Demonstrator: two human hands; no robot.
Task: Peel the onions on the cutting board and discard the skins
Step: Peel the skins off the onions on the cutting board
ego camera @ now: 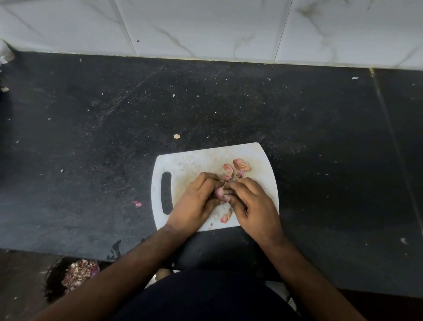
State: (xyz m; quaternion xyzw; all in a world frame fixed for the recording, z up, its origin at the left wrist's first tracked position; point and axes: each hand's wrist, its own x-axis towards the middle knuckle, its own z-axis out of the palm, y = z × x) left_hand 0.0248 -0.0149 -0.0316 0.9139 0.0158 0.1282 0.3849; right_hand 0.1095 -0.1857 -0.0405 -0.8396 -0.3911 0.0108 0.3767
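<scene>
Black counter under white tiles carries a white board, handle slot leftward. Over its near middle, left hand and right hand pinch one small onion; its axis cannot be told. Skins lie toward the far edge.

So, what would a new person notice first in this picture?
Two hands, left hand and right hand, together pinch a small pink onion over the white plastic cutting board on the black stone counter. Loose pink onion skins lie on the board's far side.
</scene>
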